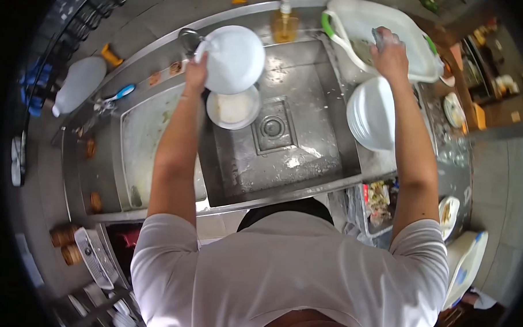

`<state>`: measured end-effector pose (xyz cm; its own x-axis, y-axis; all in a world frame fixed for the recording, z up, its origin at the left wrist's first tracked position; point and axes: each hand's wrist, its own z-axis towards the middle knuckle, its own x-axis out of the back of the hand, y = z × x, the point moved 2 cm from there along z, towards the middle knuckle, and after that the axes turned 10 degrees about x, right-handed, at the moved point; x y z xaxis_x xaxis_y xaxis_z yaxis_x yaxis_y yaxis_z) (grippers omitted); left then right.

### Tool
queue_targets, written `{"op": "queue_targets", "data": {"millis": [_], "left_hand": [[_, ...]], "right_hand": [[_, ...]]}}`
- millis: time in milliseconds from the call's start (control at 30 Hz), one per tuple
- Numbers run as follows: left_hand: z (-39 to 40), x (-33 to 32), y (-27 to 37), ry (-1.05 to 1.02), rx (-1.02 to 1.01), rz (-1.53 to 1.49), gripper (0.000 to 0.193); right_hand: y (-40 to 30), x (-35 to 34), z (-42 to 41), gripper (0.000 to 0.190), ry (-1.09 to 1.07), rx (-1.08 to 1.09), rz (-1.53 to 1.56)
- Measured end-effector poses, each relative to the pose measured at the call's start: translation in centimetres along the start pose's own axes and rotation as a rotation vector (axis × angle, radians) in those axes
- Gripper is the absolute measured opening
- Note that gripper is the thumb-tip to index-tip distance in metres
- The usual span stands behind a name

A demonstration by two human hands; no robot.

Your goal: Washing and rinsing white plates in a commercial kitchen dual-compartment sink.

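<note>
My left hand (pixel 197 73) grips the left edge of a white round plate (pixel 235 59), held above the far left corner of the sink basin (pixel 318 135). A blurred dark round object (pixel 189 40) shows just beyond that hand; I cannot tell what it is. Partly beneath the plate, a white bowl (pixel 211 110) with a pale piece inside sits in the basin. My right hand (pixel 391 60) holds a greyish-green scouring pad (pixel 377 39) over a white tub (pixel 357 13) with green handles. Stacked white dishes (pixel 366 117) stand below my right wrist, partly hidden by the forearm.
A pump bottle (pixel 285 26) of yellow liquid stands at the sink's back edge. To the left lie a second basin (pixel 146 116) and a blue-handled brush (pixel 123 91). A tray of food scraps (pixel 379 202) is low on the right, near glasses (pixel 454 150).
</note>
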<state>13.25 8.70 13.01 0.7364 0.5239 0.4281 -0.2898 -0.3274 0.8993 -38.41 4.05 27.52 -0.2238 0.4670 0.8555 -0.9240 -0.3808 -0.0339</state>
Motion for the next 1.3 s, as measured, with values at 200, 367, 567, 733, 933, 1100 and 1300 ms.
{"op": "queue_targets", "data": {"millis": [200, 367, 567, 733, 933, 1100, 1300], "left_hand": [[0.3, -0.3, -6.1, -0.034, 0.077, -0.483, 0.036], [-8.3, -2.5, 8.1, -0.357, -0.624, 0.5, 0.032], [-10.1, -0.3, 8.3, -0.285, -0.231, -0.243, 0.039], [-18.3, -9.3, -3.5, -0.424, 0.409, -1.123, 0.051], [-20.3, -6.9, -4.5, -0.544, 0.463, -0.987, 0.049], [-21.7, -13.0, -2.4, -0.732, 0.538, -1.074, 0.051], [-23.6, -12.8, -3.8, -0.698, 0.46, -0.512, 0.04]], "right_hand": [[-1.4, -7.6, 4.3, 0.039, -0.351, -0.116, 0.334], [-16.3, -5.8, 3.3, 0.044, 0.023, 0.44, 0.582], [-17.5, -8.3, 0.3, 0.044, -0.223, -0.398, 1.524], [-21.1, -13.0, -13.9, 0.063, -0.264, -1.034, 1.941], [-16.3, -6.3, -12.8, 0.047, -0.194, -0.605, 2.625], [-20.8, -11.0, -19.0, 0.058, -0.037, -0.843, 2.254], [-11.2, -5.3, -24.9, 0.064, -0.09, -1.069, 1.17]]}}
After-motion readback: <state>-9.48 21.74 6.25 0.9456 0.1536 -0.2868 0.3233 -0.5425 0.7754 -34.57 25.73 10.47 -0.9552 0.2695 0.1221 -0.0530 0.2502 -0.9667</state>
